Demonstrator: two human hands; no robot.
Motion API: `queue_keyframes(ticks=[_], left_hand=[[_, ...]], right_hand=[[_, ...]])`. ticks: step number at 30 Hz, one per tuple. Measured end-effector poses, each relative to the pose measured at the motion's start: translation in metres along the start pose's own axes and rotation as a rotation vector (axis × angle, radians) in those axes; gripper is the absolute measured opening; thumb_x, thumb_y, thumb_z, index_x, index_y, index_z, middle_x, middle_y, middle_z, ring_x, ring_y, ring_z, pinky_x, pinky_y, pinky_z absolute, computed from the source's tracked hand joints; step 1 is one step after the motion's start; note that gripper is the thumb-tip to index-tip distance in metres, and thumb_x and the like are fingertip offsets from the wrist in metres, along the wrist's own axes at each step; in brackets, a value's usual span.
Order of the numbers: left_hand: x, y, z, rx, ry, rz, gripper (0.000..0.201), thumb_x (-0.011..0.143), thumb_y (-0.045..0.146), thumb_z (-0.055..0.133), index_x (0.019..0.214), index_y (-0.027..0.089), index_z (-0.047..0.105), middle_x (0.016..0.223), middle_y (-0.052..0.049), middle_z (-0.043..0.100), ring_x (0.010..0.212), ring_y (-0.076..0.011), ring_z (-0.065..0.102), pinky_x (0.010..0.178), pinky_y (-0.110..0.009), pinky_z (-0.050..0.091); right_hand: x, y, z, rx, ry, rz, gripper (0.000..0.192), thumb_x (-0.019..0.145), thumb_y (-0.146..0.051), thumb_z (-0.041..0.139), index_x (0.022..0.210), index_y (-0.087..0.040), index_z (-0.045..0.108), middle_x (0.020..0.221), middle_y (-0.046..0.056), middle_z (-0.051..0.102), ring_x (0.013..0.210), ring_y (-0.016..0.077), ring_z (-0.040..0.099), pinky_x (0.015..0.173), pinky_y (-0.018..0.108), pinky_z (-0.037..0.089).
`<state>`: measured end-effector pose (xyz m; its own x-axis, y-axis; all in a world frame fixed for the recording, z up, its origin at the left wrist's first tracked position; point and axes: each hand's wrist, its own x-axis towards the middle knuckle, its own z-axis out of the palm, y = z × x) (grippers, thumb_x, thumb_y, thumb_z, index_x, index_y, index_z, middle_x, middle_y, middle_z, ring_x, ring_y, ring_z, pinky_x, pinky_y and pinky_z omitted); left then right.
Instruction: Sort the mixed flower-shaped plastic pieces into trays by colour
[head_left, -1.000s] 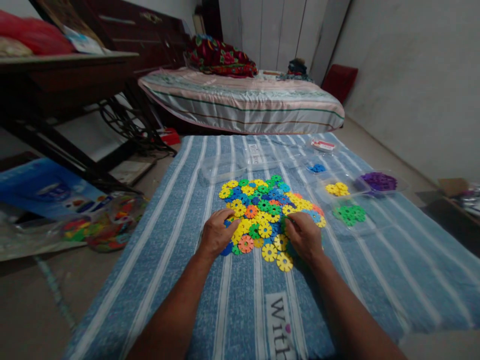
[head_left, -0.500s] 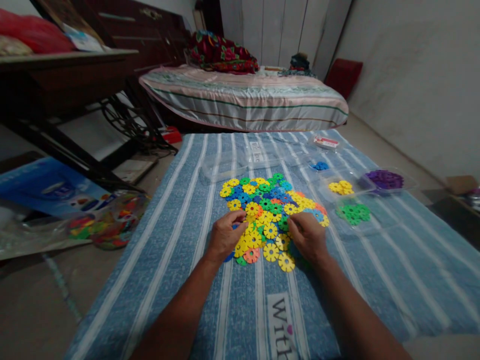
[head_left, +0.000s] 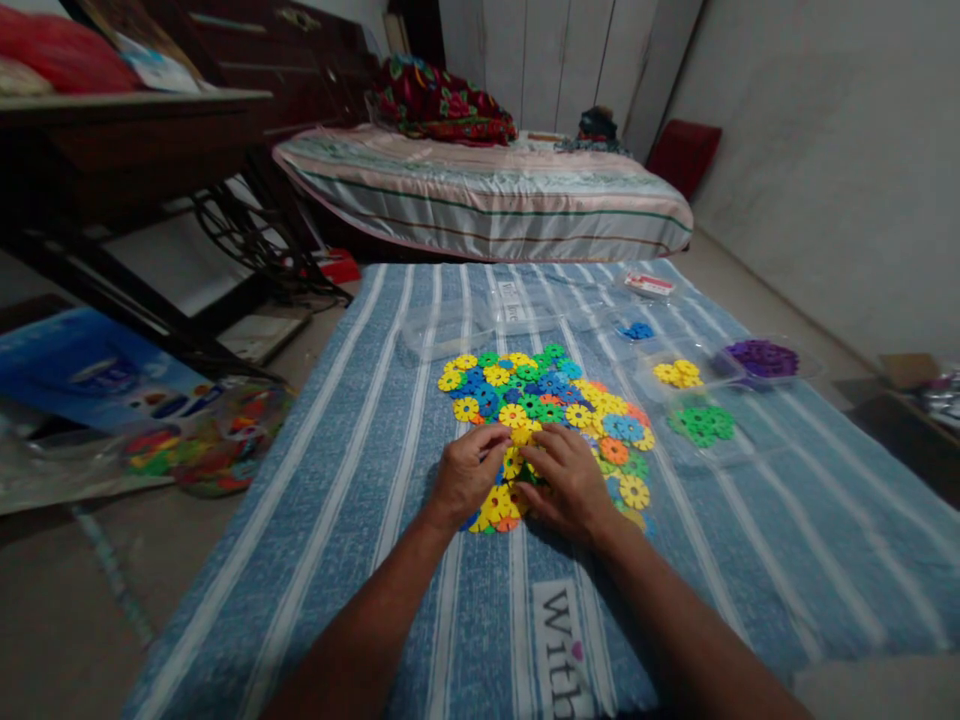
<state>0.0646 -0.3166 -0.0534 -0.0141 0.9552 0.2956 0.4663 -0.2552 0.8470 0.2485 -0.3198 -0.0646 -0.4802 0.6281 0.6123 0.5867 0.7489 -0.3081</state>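
Observation:
A pile of flat flower-shaped plastic discs (head_left: pixel 551 400) in yellow, green, blue and orange lies on a blue striped cloth (head_left: pixel 420 590). My left hand (head_left: pixel 466 473) and my right hand (head_left: pixel 568 478) rest side by side on the near edge of the pile, fingers curled over the discs. Their fingertips almost meet around a yellow disc (head_left: pixel 513 462). Whether either hand actually grips a disc is hidden by the fingers.
Clear trays to the right hold sorted discs: blue (head_left: pixel 637 330), yellow (head_left: pixel 677 373), purple (head_left: pixel 763 358), green (head_left: pixel 701 424). An empty clear tray (head_left: pixel 444 333) sits behind the pile. A bag of discs (head_left: pixel 210 440) lies on the floor left; a bed (head_left: pixel 487 195) stands behind.
My right hand has slid left across the pile to meet my left hand, uncovering orange and yellow discs on the right. The discs near the front have bunched together.

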Motion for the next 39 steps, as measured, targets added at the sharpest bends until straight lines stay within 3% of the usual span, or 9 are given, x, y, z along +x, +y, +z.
queue_keyframes(ticks=[7, 13, 20, 23, 28, 31, 34, 37, 39], left_hand=[[0.002, 0.003, -0.003, 0.016, 0.009, -0.008, 0.018, 0.081, 0.031, 0.058, 0.088, 0.021, 0.072, 0.091, -0.002, 0.075, 0.085, -0.0168, 0.07, 0.083, -0.028, 0.057], [0.004, 0.001, -0.008, 0.047, 0.072, -0.02, 0.019, 0.079, 0.035, 0.059, 0.085, 0.021, 0.072, 0.089, -0.002, 0.075, 0.082, -0.0172, 0.07, 0.08, -0.027, 0.057], [0.009, -0.011, -0.02, 0.12, 0.224, -0.077, 0.022, 0.079, 0.038, 0.059, 0.084, 0.02, 0.071, 0.083, -0.001, 0.075, 0.073, -0.0158, 0.068, 0.074, -0.025, 0.056], [0.012, -0.016, -0.025, 0.164, 0.267, -0.098, 0.023, 0.078, 0.038, 0.059, 0.082, 0.02, 0.071, 0.078, 0.0, 0.074, 0.07, -0.0154, 0.067, 0.071, -0.024, 0.055], [0.013, -0.02, -0.027, 0.22, 0.26, -0.102, 0.022, 0.078, 0.039, 0.057, 0.077, 0.02, 0.07, 0.07, 0.001, 0.071, 0.064, -0.0148, 0.065, 0.065, -0.023, 0.052], [0.013, -0.019, -0.026, 0.221, 0.234, -0.093, 0.021, 0.078, 0.037, 0.055, 0.076, 0.021, 0.069, 0.07, 0.002, 0.071, 0.064, -0.0143, 0.064, 0.065, -0.023, 0.052], [0.013, -0.017, -0.025, 0.186, 0.175, -0.089, 0.021, 0.078, 0.038, 0.056, 0.077, 0.021, 0.068, 0.073, 0.001, 0.072, 0.066, -0.0148, 0.066, 0.066, -0.023, 0.053], [0.012, -0.016, -0.025, 0.155, 0.083, -0.058, 0.023, 0.077, 0.041, 0.059, 0.081, 0.02, 0.068, 0.079, -0.001, 0.072, 0.07, -0.0157, 0.067, 0.068, -0.025, 0.055], [0.011, -0.016, -0.026, 0.165, 0.024, -0.008, 0.023, 0.076, 0.042, 0.062, 0.082, 0.02, 0.068, 0.083, -0.003, 0.072, 0.076, -0.0173, 0.068, 0.073, -0.028, 0.056]], right_hand=[[0.007, -0.012, 0.011, -0.081, -0.027, 0.002, 0.013, 0.09, -0.023, 0.057, 0.1, -0.019, 0.065, 0.103, 0.011, 0.063, 0.111, 0.028, 0.051, 0.093, 0.045, 0.044], [0.005, -0.009, 0.008, -0.035, 0.027, -0.03, 0.013, 0.092, -0.018, 0.051, 0.093, -0.02, 0.064, 0.092, 0.009, 0.064, 0.099, 0.0239, 0.055, 0.086, 0.04, 0.047], [0.009, -0.003, -0.007, 0.018, 0.227, -0.018, 0.018, 0.092, -0.011, 0.047, 0.084, -0.019, 0.061, 0.081, 0.007, 0.065, 0.082, 0.0196, 0.06, 0.073, 0.033, 0.047], [0.015, 0.015, -0.03, -0.06, 0.264, 0.043, 0.02, 0.092, -0.013, 0.047, 0.079, -0.02, 0.061, 0.078, 0.006, 0.064, 0.079, 0.0194, 0.06, 0.073, 0.032, 0.046], [0.03, 0.083, -0.09, -0.422, 0.382, 0.254, 0.021, 0.089, -0.019, 0.047, 0.074, -0.02, 0.061, 0.07, 0.007, 0.061, 0.073, 0.0229, 0.056, 0.073, 0.036, 0.043], [0.034, 0.112, -0.111, -0.579, 0.493, 0.377, 0.014, 0.084, -0.023, 0.052, 0.084, -0.017, 0.065, 0.074, 0.01, 0.062, 0.076, 0.0271, 0.057, 0.073, 0.04, 0.043], [0.029, 0.102, -0.099, -0.483, 0.45, 0.338, 0.015, 0.085, -0.023, 0.052, 0.088, -0.018, 0.066, 0.079, 0.01, 0.065, 0.078, 0.0266, 0.058, 0.074, 0.04, 0.045], [0.018, 0.066, -0.064, -0.242, 0.259, 0.161, 0.014, 0.089, -0.022, 0.051, 0.083, -0.021, 0.065, 0.083, 0.008, 0.066, 0.081, 0.0229, 0.06, 0.077, 0.037, 0.048], [0.011, 0.042, -0.041, -0.136, 0.17, 0.05, 0.012, 0.09, -0.023, 0.054, 0.086, -0.021, 0.065, 0.092, 0.008, 0.067, 0.094, 0.0237, 0.06, 0.084, 0.039, 0.049]])
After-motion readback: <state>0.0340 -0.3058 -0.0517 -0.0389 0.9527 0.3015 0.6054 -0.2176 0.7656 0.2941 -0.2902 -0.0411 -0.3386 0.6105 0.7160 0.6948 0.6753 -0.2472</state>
